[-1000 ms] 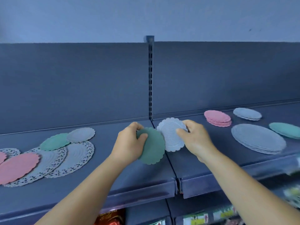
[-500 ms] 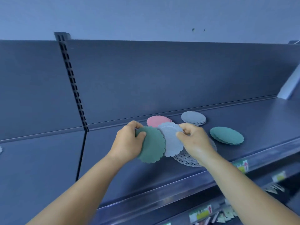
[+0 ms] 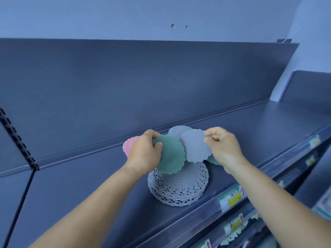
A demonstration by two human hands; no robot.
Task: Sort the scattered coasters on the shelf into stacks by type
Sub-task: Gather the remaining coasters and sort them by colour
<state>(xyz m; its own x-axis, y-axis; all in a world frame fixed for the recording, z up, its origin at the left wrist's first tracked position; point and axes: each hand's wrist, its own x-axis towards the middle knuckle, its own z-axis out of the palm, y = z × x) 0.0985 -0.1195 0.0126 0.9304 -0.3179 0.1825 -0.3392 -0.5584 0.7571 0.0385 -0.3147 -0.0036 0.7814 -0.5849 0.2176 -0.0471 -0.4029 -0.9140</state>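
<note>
Both hands now hover over lace stack (image 3: 178, 187).

Single head-worn wide view, looking forward and down, close over the shelf (image 3: 250, 133), both forearms entering from below

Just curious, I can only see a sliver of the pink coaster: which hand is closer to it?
The left hand. It sits right in front of the pink coaster, covering part of it, gripping a green coaster. The right hand is well off to the right, pinching a grey coaster.

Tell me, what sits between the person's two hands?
In the head view, the left hand holds a green coaster and the right hand a grey coaster, overlapping between them.
</note>
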